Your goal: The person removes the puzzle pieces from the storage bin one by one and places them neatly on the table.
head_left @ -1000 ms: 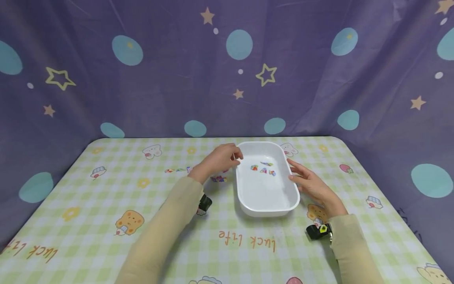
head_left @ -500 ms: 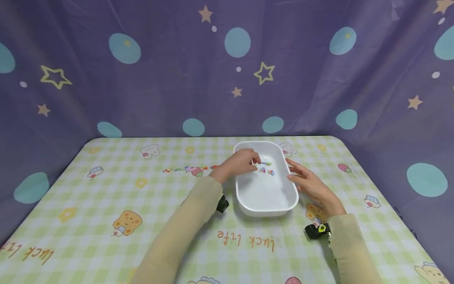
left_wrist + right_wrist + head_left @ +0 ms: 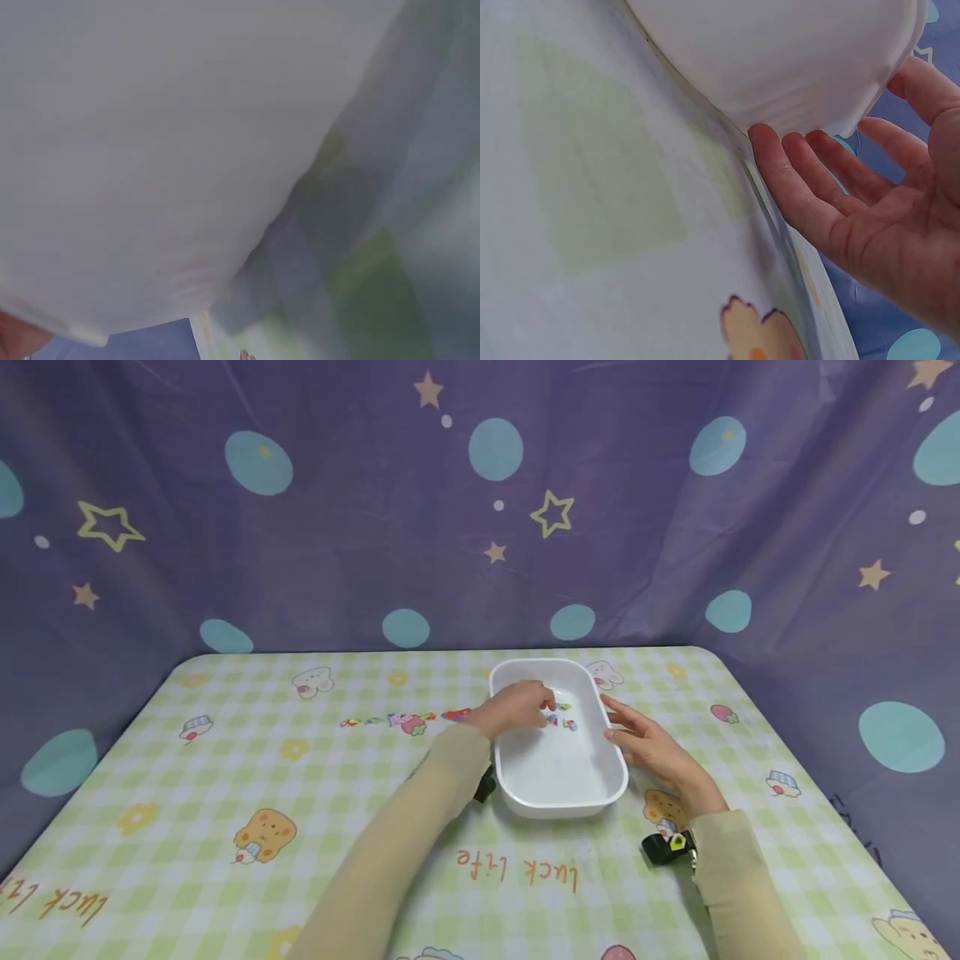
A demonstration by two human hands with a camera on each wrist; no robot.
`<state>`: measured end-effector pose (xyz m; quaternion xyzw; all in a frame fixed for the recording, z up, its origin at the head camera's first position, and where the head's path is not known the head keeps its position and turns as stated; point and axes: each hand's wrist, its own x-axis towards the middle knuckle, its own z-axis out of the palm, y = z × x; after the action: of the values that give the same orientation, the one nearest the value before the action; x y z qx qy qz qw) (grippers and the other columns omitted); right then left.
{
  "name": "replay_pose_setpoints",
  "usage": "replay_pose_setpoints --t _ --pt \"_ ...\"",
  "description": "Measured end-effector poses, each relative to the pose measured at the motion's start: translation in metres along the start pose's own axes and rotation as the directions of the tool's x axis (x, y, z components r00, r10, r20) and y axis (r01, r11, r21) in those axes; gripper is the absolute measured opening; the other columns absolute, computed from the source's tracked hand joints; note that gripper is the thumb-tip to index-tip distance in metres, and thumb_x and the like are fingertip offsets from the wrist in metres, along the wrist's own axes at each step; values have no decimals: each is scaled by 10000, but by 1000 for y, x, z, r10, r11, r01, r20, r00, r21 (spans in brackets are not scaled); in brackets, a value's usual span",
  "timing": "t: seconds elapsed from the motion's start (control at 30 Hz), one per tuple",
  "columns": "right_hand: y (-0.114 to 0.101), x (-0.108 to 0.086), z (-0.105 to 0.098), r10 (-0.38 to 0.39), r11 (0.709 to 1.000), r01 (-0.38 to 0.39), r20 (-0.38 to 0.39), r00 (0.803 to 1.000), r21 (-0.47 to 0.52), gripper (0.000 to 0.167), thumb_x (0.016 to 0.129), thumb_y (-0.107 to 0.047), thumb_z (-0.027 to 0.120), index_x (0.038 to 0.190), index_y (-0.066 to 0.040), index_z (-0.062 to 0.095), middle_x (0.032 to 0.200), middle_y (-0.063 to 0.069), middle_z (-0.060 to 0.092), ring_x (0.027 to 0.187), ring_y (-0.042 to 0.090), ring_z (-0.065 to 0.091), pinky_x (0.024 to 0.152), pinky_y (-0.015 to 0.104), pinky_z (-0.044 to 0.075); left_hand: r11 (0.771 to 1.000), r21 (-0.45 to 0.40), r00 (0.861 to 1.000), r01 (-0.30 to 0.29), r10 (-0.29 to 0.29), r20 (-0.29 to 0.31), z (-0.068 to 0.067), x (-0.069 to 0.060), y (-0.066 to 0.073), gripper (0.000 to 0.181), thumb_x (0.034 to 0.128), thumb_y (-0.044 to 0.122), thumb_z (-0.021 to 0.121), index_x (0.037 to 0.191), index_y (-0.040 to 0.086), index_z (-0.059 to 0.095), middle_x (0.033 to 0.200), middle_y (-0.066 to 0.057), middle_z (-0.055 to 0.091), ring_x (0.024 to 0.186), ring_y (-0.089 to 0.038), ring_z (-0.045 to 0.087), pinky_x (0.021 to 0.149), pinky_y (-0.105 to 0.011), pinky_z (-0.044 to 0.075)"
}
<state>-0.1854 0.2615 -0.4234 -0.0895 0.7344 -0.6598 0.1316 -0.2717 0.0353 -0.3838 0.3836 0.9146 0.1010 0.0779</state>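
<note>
Head view: my left hand point(image 3: 521, 706) reaches over the near-left wall of the white tray point(image 3: 562, 781), its fingers bent down beside the small bright pieces point(image 3: 571, 725) lying on the tray floor; whether they have pinched one I cannot tell, and the left wrist view shows mostly tray wall. My right hand point(image 3: 660, 752) is loosely spread and gently curved, its fingertips touching the tray's outer right side without gripping it. More colourful pieces lie in a row point(image 3: 456, 715) on the worktop point(image 3: 187, 802), left of the tray. I take the step as picking out one piece. The pieces look flat, so I'd do best to get a fingertip or nail under an edge and close with thumb and forefinger, rather than push and send it sliding into its neighbours. I should let my right hand steady the wall lightly, with no shove, and lift straight up before crossing the rim so my sleeve point(image 3: 405, 827) doesn't drag through the row.
</note>
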Motion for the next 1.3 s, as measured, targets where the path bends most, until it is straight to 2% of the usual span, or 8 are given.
replay_pose_setpoints --t 0.2,0.4,0.47,0.8,1.1,1.3 --pt "0 0 0 -1 1000 1 -1 1000 -2 651 919 -225 531 1464 -206 174 1420 184 245 1069 63 511 804 355 500 999 39 999 -12 10 52 1 5 2 330 820 140 623 1150 155 627 1073 -30 581 977 -151 536 864 -275 415" --pt "-1 0 -1 -8 1000 8 -2 1000 0 652 922 -220 525 1465 -197 166 1414 188 245 1059 51 518 799 341 503 980 189 994 -65 47 99 4 8 5 317 826 81 571 1107 200 656 1028 -31 562 894 -155 523 784 -284 437" --pt "-1 0 -1 -8 1000 8 -2 1000 -1 652 922 -223 524 1465 -199 164 1416 186 244 1055 48 521 797 339 503 976 206 994 -66 46 101 5 8 6 286 833 75 565 1074 191 664 1030 -25 569 899 -149 527 794 -281 440" --pt "0 2 -2 -15 1000 15 -4 1000 -4 639 925 -217 518 1463 -208 175 1410 184 255 1066 74 518 795 342 505 977 210 997 -28 12 75 4 6 5 46 801 121 646 823 147 614 912 8 611 851 -144 539 792 -267 437" --pt "-1 2 -1 -9 1000 9 -2 1000 -4 641 925 -204 518 1464 -199 172 1411 184 258 1064 75 520 799 342 504 980 197 998 -36 24 64 6 4 3 84 806 172 645 854 104 639 889 -10 616 826 -148 550 798 -262 435" --pt "1 0 0 -6 1000 6 -5 1000 -7 640 926 -209 518 1464 -202 171 1409 183 258 1062 68 518 800 340 503 982 186 998 -44 33 60 7 3 4 73 798 156 648 822 93 622 836 -10 606 789 -148 552 772 -255 443"
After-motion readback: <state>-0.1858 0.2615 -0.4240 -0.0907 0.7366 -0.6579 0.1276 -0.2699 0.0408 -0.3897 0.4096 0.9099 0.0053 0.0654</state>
